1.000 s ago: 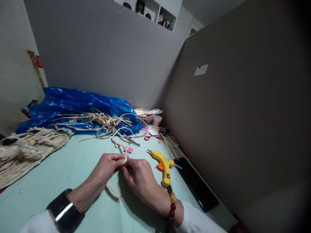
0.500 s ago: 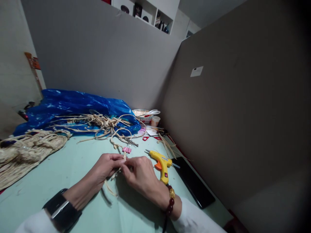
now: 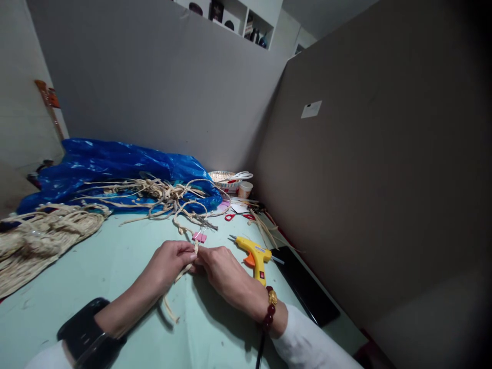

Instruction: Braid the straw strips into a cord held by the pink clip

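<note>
My left hand [image 3: 169, 261] and my right hand [image 3: 223, 269] meet at the middle of the pale green table [image 3: 96, 271], both pinching a tan straw strand [image 3: 180, 274]. The strand's loose end trails toward me under my left wrist. Its far end runs up to a pink binder clip [image 3: 199, 237] just beyond my fingertips. A black watch sits on my left wrist and a dark red bead bracelet on my right. A yellow glue gun [image 3: 255, 254] lies just right of my right hand.
A tangle of straw strands [image 3: 161, 197] lies on a blue plastic bag [image 3: 115, 166] at the back. A woven straw piece [image 3: 42, 236] sits at left. Red-handled scissors [image 3: 238, 216], a small bowl [image 3: 226, 179] and a cup [image 3: 244, 189] are near the partition; a black slab [image 3: 303, 287] lies at right.
My right hand has slid slightly forward and flattened over the strand, and the strand's loose end has shifted left. The view has drifted a little.
</note>
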`<action>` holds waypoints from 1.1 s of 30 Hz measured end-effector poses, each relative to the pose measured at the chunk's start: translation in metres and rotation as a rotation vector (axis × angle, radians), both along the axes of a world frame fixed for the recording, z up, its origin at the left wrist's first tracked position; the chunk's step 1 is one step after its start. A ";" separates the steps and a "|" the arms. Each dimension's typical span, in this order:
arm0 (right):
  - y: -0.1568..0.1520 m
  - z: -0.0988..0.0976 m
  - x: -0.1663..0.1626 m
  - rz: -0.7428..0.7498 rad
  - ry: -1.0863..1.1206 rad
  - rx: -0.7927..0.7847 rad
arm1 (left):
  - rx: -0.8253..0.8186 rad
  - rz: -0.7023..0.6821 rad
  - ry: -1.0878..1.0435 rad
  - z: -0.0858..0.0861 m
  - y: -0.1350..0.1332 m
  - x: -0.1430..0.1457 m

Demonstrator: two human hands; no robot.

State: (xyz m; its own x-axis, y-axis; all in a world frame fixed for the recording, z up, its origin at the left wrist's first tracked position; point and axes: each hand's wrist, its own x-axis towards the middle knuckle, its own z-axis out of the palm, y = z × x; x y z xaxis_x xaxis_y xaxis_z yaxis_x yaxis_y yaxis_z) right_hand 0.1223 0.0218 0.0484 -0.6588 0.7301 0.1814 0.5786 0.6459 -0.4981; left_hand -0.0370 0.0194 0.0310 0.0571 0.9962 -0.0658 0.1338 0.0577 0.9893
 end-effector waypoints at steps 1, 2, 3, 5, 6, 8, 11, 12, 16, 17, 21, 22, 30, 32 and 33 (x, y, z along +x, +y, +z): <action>0.000 0.001 0.001 0.015 -0.002 -0.012 | 0.011 -0.007 0.042 -0.002 0.000 -0.002; 0.000 0.003 0.001 0.021 -0.008 -0.021 | 0.018 -0.012 0.082 -0.003 0.000 -0.003; 0.000 0.003 0.002 0.018 -0.015 -0.026 | 0.022 -0.016 0.116 -0.004 0.000 -0.005; 0.000 0.004 0.002 -0.020 -0.043 -0.018 | 0.025 -0.022 0.160 -0.005 -0.002 -0.006; 0.000 0.003 0.001 -0.054 -0.058 -0.006 | 0.025 -0.023 0.173 -0.005 -0.003 -0.006; 0.000 0.001 -0.001 -0.122 -0.068 0.015 | 0.028 -0.026 0.210 -0.004 -0.005 -0.006; 0.002 -0.004 -0.004 -0.163 -0.011 0.003 | 0.051 -0.063 0.310 -0.002 -0.005 -0.007; 0.004 -0.005 -0.004 -0.157 0.029 -0.011 | 0.062 -0.080 0.345 -0.001 -0.004 -0.007; 0.007 -0.008 -0.004 -0.125 0.200 -0.092 | 0.047 -0.057 0.411 0.005 -0.008 -0.008; 0.008 -0.008 -0.004 -0.117 0.235 -0.122 | 0.042 -0.032 0.428 0.007 -0.010 -0.007; 0.008 -0.010 -0.006 -0.094 0.365 -0.273 | 0.177 0.080 0.688 0.012 -0.023 -0.001; 0.009 -0.011 -0.007 -0.101 0.389 -0.305 | 0.213 0.096 0.755 0.013 -0.025 0.001; 0.009 -0.019 -0.011 -0.199 0.484 -0.334 | 0.330 0.139 1.001 0.010 -0.029 0.004; 0.007 -0.018 -0.011 -0.216 0.458 -0.295 | 0.298 0.137 1.044 0.012 -0.028 0.003; 0.006 -0.017 -0.011 -0.228 0.435 -0.273 | 0.290 0.142 1.051 0.014 -0.029 0.004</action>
